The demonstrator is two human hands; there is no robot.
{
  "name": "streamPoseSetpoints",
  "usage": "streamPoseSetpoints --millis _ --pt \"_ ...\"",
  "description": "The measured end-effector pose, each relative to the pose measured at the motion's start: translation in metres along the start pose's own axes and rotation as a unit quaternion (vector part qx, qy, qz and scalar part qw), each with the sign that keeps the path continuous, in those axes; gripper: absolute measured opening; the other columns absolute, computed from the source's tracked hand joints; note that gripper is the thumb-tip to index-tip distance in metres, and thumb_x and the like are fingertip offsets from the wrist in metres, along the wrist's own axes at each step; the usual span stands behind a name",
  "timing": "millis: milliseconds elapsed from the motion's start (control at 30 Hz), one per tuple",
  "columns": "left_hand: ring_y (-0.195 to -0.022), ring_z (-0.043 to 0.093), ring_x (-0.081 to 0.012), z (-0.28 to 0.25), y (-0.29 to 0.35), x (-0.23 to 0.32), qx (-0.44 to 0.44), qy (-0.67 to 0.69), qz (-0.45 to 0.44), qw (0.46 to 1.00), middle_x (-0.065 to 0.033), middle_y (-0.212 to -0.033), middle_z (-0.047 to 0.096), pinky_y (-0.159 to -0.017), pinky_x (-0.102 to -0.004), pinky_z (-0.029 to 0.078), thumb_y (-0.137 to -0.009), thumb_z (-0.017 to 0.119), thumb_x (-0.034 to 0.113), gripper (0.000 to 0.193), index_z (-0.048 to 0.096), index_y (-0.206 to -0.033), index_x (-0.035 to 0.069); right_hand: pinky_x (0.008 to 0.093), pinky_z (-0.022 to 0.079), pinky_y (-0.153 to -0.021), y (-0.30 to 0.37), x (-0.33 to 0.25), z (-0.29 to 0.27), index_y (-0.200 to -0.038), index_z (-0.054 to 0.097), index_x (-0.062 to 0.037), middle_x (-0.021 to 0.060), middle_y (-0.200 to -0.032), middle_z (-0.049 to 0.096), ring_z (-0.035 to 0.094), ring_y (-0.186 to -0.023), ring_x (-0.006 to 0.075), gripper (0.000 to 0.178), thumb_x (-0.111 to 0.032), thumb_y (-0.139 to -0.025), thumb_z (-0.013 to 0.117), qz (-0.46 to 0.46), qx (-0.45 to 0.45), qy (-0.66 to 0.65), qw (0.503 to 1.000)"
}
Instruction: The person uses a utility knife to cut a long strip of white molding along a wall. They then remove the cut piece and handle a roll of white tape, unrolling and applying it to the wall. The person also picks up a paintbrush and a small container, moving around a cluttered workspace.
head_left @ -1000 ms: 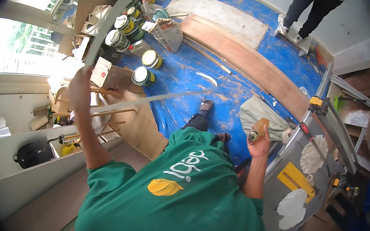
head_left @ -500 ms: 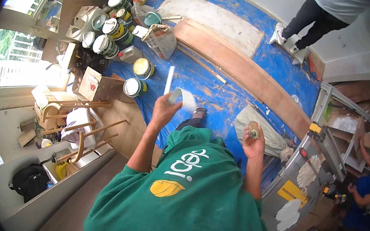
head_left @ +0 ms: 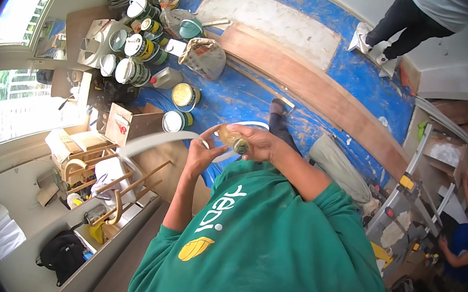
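Note:
My left hand pinches a thin, bendy white strip. One end of it sweeps out to the left, smeared by motion, and another part curves behind the hands. Wrapped round a small yellowish bottle with a dark greenish round end is my right hand. The bottle lies close beside the left fingertips, in front of my chest; whether it touches the strip I cannot tell.
Several paint buckets and a filled bag stand at the far left on blue sheeting. A long wooden board lies ahead. An aluminium ladder stands right, near a person in blue. Another person's legs show far right.
My right hand has brought the bottle leftward to my left hand. The strip's free end now reaches out to the left instead of upward. My body has turned a little.

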State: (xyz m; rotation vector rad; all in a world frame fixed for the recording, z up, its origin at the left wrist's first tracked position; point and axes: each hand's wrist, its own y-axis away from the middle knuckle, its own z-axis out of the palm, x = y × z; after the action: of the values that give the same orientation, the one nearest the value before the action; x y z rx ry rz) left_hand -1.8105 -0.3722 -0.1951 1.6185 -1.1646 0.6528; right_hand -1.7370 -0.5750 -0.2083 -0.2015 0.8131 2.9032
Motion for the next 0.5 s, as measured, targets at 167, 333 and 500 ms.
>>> streamPoseSetpoints --millis 167,333,500 --pt "-0.078 0.06 -0.0084 -0.016 -0.049 0.008 0.073 0.154 -0.038 0.985 -0.0024 -0.088 0.064 -0.068 -0.0228 0.049 -0.07 0.08 0.0 0.069 0.053 -0.133 -0.004 0.0261 0.052 -0.04 -0.049 -0.068 0.019 -0.105 0.062 -0.0123 0.0016 -0.074 0.065 0.057 -0.046 0.0087 0.037 -0.048 -0.094 0.059 0.083 -0.026 0.019 0.996" --pt "-0.1 0.063 -0.0146 -0.033 -0.108 0.035 0.106 0.04 -0.139 0.984 -0.009 -0.109 0.066 -0.084 -0.0269 0.052 -0.077 0.076 -0.001 0.062 0.051 -0.134 -0.005 0.025 0.051 -0.039 -0.083 -0.135 0.015 -0.1 0.062 -0.0102 0.0021 -0.073 0.063 0.057 -0.045 0.0093 0.043 -0.052 -0.093 0.058 0.112 -0.048 -0.009 0.992" --pt "-0.101 0.061 -0.0155 -0.048 -0.166 0.014 0.11 0.133 -0.109 0.979 -0.0088 -0.113 0.064 -0.086 -0.0286 0.05 -0.078 0.076 0.002 0.055 0.055 -0.128 -0.003 0.0374 0.057 -0.058 -0.124 -0.177 -0.023 -0.107 0.061 -0.0026 0.0085 -0.071 0.058 0.061 -0.056 0.0188 0.066 -0.065 -0.093 0.048 0.155 -0.052 -0.016 0.986"
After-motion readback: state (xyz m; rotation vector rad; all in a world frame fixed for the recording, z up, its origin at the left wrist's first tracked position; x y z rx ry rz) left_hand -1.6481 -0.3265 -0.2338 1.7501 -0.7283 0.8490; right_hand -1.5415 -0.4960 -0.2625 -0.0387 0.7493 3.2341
